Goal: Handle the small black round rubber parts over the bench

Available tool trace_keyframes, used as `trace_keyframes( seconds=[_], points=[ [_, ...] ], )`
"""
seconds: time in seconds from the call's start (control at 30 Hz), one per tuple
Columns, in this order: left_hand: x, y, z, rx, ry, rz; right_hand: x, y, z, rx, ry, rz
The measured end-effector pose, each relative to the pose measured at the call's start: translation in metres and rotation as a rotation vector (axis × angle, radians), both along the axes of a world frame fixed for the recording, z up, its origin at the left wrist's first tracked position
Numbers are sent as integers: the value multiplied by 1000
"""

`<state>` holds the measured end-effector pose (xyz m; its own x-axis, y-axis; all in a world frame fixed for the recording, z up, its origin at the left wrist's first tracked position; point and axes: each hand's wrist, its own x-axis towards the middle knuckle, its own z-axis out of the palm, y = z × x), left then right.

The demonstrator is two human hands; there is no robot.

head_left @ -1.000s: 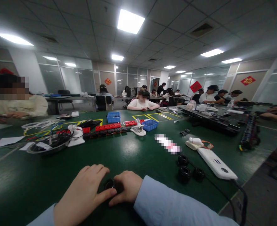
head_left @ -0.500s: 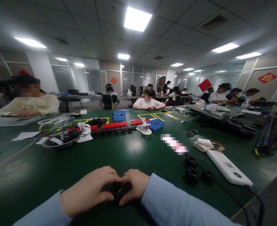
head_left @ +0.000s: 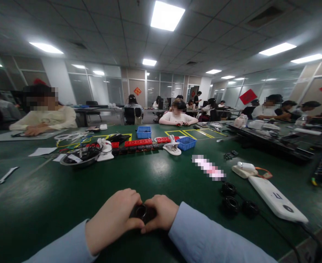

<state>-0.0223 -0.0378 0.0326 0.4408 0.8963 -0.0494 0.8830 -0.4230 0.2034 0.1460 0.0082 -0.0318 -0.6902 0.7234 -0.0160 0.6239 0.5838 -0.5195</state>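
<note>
Ring [head_left: 141, 210]: black, lower centre of frame.
Left hand [head_left: 118, 213]: curled narrow, holding its left side.
Right hand [head_left: 163, 213]: curled narrow, holding its right.
Grip: best light, even, opening uncovered.

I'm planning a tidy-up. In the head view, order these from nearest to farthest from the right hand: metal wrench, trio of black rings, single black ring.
1. Single black ring, between the right hand and left hand.
2. Trio of black rings, to the right.
3. Metal wrench, far left.
</note>
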Motion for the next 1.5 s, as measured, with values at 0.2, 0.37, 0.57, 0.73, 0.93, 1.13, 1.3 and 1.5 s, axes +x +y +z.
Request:
trace_keyframes(
  seconds=[0.2,0.37,0.57,0.73,0.93,1.13,1.3,1.5],
  points=[
    [13,-4,-8,158,102,74,-6,-10,3,95,-65,-147],
    [5,1,-10,169,65,84,-4,-9,5,104,-65,-106],
    [-17,11,2,34,-178,-164,2,0,3,2,80,-36],
    [-26,19,9,-167,-265,-369,2,7,-3,1,51,27],
    [-23,24,7,-204,-256,-366,4,11,-7,-9,67,64],
    [-20,23,2,-193,-242,-328,4,10,-6,-58,88,42],
    [-19,21,-1,-169,-230,-277,2,8,-4,-97,105,11],
    [-15,19,-1,-110,-185,-234,0,7,-2,-82,84,-28]
  ],
)
